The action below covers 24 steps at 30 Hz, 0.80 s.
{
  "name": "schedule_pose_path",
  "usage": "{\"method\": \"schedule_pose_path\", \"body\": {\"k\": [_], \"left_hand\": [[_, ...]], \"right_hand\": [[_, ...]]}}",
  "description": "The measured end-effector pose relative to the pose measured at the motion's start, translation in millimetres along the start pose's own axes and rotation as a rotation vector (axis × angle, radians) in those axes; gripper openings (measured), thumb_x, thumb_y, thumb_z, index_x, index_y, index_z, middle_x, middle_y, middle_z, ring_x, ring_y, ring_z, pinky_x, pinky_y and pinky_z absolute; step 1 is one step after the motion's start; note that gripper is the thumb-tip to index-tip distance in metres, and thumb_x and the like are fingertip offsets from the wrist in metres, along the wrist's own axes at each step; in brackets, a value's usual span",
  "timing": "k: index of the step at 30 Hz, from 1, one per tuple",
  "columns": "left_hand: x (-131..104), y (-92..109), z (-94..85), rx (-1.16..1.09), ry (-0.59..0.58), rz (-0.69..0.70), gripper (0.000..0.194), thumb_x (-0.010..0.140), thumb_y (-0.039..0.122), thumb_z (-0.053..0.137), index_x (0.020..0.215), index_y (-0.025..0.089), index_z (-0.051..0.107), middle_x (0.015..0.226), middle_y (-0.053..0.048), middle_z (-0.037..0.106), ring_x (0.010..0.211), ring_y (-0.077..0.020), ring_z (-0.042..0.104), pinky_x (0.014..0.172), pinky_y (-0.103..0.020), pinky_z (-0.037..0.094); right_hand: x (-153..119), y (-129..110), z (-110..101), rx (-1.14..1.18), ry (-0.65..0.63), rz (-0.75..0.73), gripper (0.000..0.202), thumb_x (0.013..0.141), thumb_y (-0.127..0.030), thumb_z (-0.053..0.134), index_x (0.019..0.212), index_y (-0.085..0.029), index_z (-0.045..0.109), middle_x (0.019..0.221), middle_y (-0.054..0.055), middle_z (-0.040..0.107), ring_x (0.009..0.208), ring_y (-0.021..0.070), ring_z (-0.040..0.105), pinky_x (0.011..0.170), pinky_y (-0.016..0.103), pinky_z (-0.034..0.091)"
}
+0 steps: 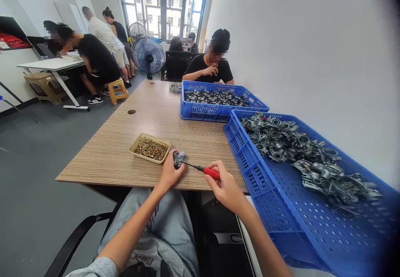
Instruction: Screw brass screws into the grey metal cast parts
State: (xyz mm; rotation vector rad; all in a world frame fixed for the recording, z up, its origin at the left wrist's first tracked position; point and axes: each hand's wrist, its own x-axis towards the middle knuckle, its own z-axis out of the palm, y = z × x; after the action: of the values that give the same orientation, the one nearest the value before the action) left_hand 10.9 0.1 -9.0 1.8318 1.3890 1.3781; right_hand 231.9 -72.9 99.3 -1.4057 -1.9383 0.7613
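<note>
Near the front edge of the wooden table (109, 152), my left hand (169, 170) grips a small grey metal part (180, 159). My right hand (223, 185) is closed round the red handle of a screwdriver (211, 172). The dark shaft points left and its tip meets the metal part; the exact contact spot is too small to tell. Just left of the part, a beige tray (133, 148) holds many brass-coloured pieces (150, 148).
A blue crate (259, 177) of grey metal parts (275, 135) stands at my right. Behind it, another blue crate (200, 112) holds similar parts. A person (208, 66) sits across the table. A fan (149, 58) and several people are further back.
</note>
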Motion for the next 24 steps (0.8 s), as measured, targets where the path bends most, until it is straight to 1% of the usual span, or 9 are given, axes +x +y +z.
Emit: {"method": "schedule_pose_path", "body": {"k": [3,6,8,10,13,16,20,24], "left_hand": [[0.0,0.6,0.1,-0.001,-0.001,0.000,0.051,0.084,0.023,0.065,0.131,0.023,0.045,0.124,-0.009,0.062,0.118,-0.0227,0.059,0.106,-0.037,0.044],[-0.2,1.5,-0.2,-0.005,-0.002,-0.005,0.051,0.085,0.024,0.065,0.131,0.023,0.045,0.124,-0.009,0.062,0.118,-0.0229,0.060,0.105,-0.037,0.045],[-0.3,1.9,-0.4,-0.007,-0.003,-0.009,0.050,0.085,0.024,0.065,0.131,0.023,0.045,0.124,-0.009,0.062,0.118,-0.0229,0.060,0.105,-0.037,0.045],[-0.3,1.9,-0.4,-0.006,-0.001,-0.008,0.050,0.086,0.024,0.065,0.131,0.023,0.045,0.124,-0.009,0.062,0.118,-0.0228,0.060,0.105,-0.037,0.045],[-0.2,1.4,-0.2,-0.003,0.001,-0.002,0.050,0.085,0.024,0.065,0.131,0.023,0.045,0.124,-0.009,0.062,0.118,-0.0227,0.059,0.106,-0.038,0.044],[-0.3,1.4,-0.2,-0.002,0.001,0.002,0.050,0.085,0.023,0.065,0.131,0.023,0.044,0.124,-0.009,0.062,0.117,-0.0225,0.059,0.106,-0.037,0.044],[-0.3,2.5,-0.5,0.005,0.004,0.007,0.049,0.085,0.022,0.065,0.130,0.023,0.045,0.124,-0.008,0.062,0.118,-0.0226,0.059,0.106,-0.037,0.044],[0.1,2.7,-0.4,0.002,-0.003,0.003,0.049,0.085,0.022,0.064,0.130,0.023,0.044,0.124,-0.008,0.061,0.118,-0.0224,0.059,0.106,-0.037,0.044]], "right_hand": [[-0.6,-0.7,1.5,-0.038,0.028,0.019,0.013,0.100,-0.037,0.048,0.106,-0.026,0.047,0.083,0.002,0.068,0.067,0.0221,0.064,0.062,0.029,0.041],[0.3,-0.7,2.8,-0.134,0.068,0.064,0.018,0.100,-0.044,0.046,0.099,-0.026,0.047,0.077,0.002,0.067,0.063,0.0230,0.062,0.060,0.029,0.039],[0.8,-1.2,2.9,-0.158,0.072,0.086,0.023,0.100,-0.048,0.046,0.095,-0.026,0.047,0.074,0.001,0.066,0.060,0.0228,0.061,0.057,0.029,0.036],[0.8,-1.7,2.4,-0.149,0.067,0.083,0.023,0.100,-0.048,0.046,0.094,-0.026,0.047,0.075,0.001,0.067,0.061,0.0228,0.062,0.057,0.028,0.036],[-0.1,-1.9,1.2,-0.077,0.042,0.048,0.017,0.099,-0.043,0.049,0.105,-0.027,0.048,0.079,0.000,0.068,0.066,0.0224,0.063,0.061,0.028,0.040],[-1.1,-1.8,0.1,0.000,0.007,0.031,0.020,0.099,-0.037,0.050,0.114,-0.026,0.044,0.087,0.001,0.068,0.069,0.0215,0.064,0.064,0.029,0.042],[-1.0,-1.5,-0.4,-0.059,0.022,0.061,0.014,0.100,-0.039,0.048,0.106,-0.026,0.044,0.087,0.002,0.068,0.074,0.0235,0.065,0.065,0.030,0.041],[-0.1,-0.1,0.6,-0.108,0.053,0.097,0.018,0.101,-0.044,0.047,0.100,-0.026,0.044,0.085,0.003,0.069,0.071,0.0242,0.064,0.064,0.030,0.039]]}}
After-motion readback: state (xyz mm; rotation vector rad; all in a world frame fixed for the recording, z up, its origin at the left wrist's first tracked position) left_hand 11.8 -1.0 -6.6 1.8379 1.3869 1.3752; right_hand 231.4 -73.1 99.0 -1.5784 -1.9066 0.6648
